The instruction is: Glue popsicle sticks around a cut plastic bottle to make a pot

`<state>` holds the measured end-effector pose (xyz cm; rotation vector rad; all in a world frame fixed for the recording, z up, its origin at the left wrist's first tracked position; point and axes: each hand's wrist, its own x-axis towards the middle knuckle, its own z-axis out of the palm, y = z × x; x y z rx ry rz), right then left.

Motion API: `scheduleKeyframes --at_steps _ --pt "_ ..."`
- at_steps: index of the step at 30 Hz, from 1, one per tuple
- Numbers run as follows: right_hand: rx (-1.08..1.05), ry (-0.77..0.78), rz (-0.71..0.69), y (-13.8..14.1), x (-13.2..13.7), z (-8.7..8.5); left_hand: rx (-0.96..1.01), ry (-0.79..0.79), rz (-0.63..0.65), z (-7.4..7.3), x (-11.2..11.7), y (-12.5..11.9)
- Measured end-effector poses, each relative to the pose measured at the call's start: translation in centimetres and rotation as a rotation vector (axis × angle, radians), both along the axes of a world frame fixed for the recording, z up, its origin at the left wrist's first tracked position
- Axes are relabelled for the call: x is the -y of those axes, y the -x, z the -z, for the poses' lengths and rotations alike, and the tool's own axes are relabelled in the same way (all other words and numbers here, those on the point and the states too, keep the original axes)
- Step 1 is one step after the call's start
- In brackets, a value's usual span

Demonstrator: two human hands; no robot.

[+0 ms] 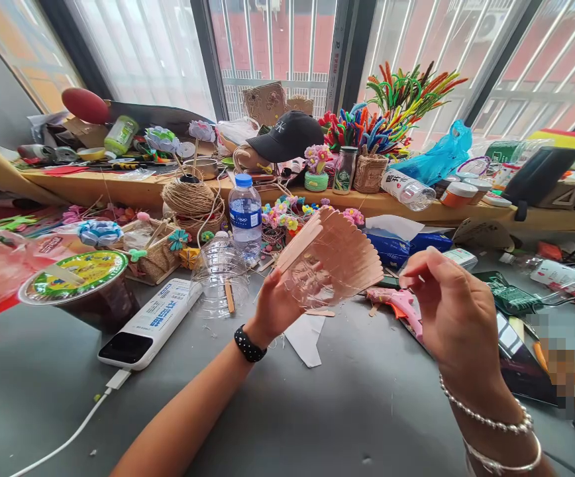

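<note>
Wooden craft sticks, pale pinkish brown, sit side by side around a cut section of clear plastic bottle. This stick-covered bottle piece [334, 255] is held up above the grey desk [317, 411], tilted so the rounded stick ends fan up and to the right. The left hand [275, 305] has it from the lower left. Its fingers [303, 281] are closed around the bare plastic end and show dimly through the clear wall, with the sticks spreading away beyond the fingertips. The right hand [454, 318] hangs just to the right of the piece, apart from it. Its fingers [417, 265] are loosely curled, thumb and forefinger tips close together, and nothing can be seen between them.

Behind the left hand stand a capped water bottle [245, 215] and a cut clear bottle [218, 268], with a loose stick [229, 296] lying beside the latter. A white power bank [151, 324] lies further left, its cable trailing toward the near edge. A pink glue gun [399, 301] rests between the two hands, and a white paper scrap [305, 338] lies below the held piece. On the window ledge are a ball of twine [191, 199], a black cap [287, 136] and a bunch of coloured pipe cleaners [397, 99].
</note>
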<state>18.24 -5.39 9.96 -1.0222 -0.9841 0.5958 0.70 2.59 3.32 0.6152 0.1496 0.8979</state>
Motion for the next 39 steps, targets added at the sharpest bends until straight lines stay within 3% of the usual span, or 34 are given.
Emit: scheduleKeyframes --at_steps 7,17,24,39 --pt "-0.174 -0.056 0.181 -0.8 -0.9 0.3 0.017 -0.075 0.108 -0.2 0.1 0.3" --pt "-0.132 -0.023 0.265 -2.7 -2.0 0.9 0.019 -0.218 0.273 1.1 -0.5 0.9" --pt "-0.219 0.002 0.376 -5.9 -2.7 1.0 -0.014 -0.234 0.324 1.1 -0.4 1.1" --pt "-0.300 0.055 0.503 -10.1 -4.0 3.8 0.042 -0.210 0.445 1.1 -0.4 1.3"
